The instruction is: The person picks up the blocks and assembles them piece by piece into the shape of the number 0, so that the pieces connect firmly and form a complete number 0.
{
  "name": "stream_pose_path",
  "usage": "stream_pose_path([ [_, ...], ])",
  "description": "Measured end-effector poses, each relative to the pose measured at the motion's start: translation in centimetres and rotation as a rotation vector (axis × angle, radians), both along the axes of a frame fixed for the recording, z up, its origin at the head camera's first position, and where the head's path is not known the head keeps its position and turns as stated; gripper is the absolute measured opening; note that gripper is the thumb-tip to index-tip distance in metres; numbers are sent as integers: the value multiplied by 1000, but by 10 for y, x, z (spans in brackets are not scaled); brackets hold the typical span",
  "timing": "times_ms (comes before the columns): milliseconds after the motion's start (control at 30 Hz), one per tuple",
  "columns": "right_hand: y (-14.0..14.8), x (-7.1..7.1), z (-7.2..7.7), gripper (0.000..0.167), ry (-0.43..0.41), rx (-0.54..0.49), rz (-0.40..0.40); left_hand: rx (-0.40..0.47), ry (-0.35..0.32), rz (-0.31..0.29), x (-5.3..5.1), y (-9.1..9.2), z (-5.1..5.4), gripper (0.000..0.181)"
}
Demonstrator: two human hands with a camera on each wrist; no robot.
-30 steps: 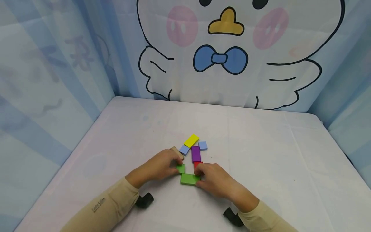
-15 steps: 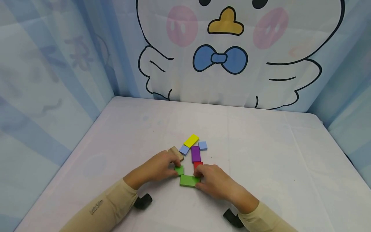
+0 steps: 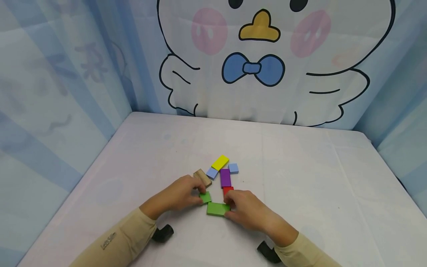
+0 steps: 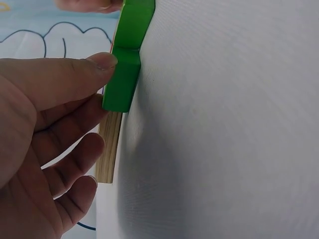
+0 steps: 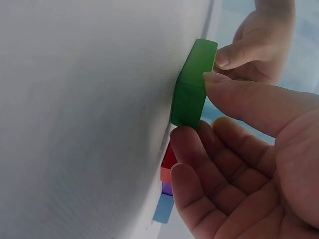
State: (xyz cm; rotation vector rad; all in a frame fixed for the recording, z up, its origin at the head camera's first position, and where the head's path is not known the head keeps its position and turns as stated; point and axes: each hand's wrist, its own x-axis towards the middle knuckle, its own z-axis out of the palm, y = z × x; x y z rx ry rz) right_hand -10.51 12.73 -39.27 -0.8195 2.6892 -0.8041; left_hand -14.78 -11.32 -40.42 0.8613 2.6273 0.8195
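Note:
In the head view my left hand (image 3: 180,194) pinches a small green block (image 3: 205,197) between thumb and forefinger; its other fingers are loosely bent in the left wrist view. My right hand (image 3: 248,210) holds the right end of a longer green block (image 3: 216,209), thumb on its near edge. The two green blocks (image 4: 122,82) touch or nearly touch at a corner. Just beyond the right fingers lies a red block (image 3: 228,190), partly covered by them. A plain wooden block (image 3: 202,177) lies beyond the left fingers.
A purple block (image 3: 225,178) extends from the red one. Farther back lie a yellow block (image 3: 220,162) and two light blue blocks (image 3: 211,173). All rest flat on a white-covered table (image 3: 300,178), with a printed curtain (image 3: 253,100) behind it.
Both green blocks have shifted slightly toward the person, the small one also leftward with my left hand. More of the wooden block shows. The other blocks have stayed put.

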Motion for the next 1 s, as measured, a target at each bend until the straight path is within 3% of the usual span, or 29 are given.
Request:
stream_pose_path([
  [567,-2,0,-2,20,-11,-21,-3,8,-15,33,2,-1,-2,19],
  [1000,-1,0,-2,20,-19,-4,-2,-19,-78,78,2,2,-1,28],
])
